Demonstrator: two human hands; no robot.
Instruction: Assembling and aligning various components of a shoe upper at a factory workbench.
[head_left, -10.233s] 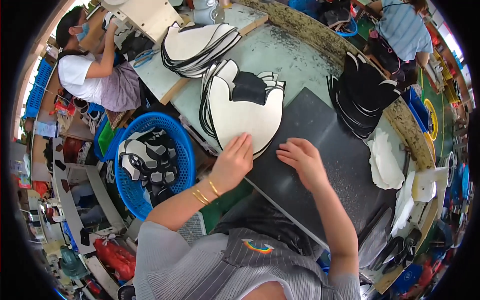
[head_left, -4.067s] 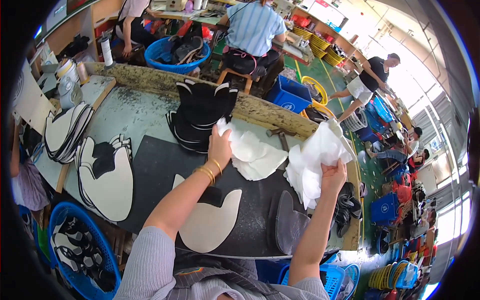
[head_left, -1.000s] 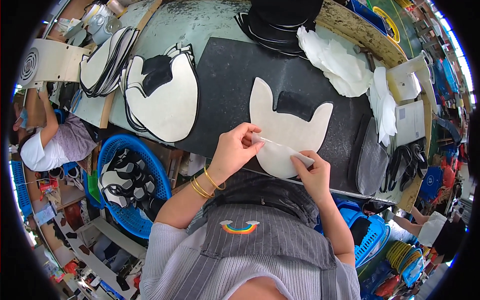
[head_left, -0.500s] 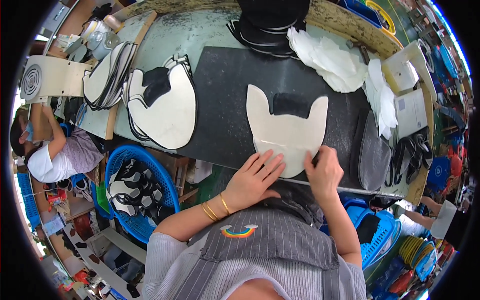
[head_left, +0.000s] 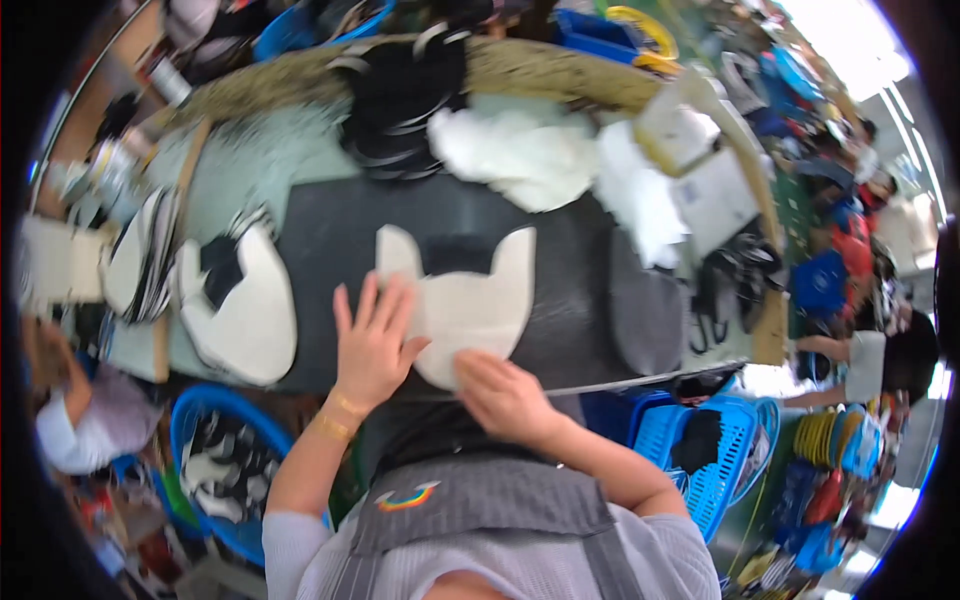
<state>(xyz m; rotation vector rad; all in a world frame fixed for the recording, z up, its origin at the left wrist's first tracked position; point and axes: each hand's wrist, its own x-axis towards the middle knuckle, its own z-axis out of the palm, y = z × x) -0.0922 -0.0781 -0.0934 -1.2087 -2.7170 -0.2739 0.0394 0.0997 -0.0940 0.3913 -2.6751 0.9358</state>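
A cream shoe-upper piece lies flat on the dark board, its two prongs pointing away from me. Between the prongs shows a black patch. My left hand, open with fingers spread, rests along the piece's left edge. At its near rounded edge my right hand is closed, fingertips bunched against the rim; the exact grip is blurred. Further left sits a pile of similar cream pieces. A dark oval-ended piece lies to the right.
White sheets and a black stack occupy the bench's far side. Black straps lie at the right end. Blue baskets stand below on the left and right. A co-worker sits at far left.
The view has shifted, moving the bench leftward and down in the picture. My left hand has moved up the piece's left edge; my right hand went from its right side to its near edge.
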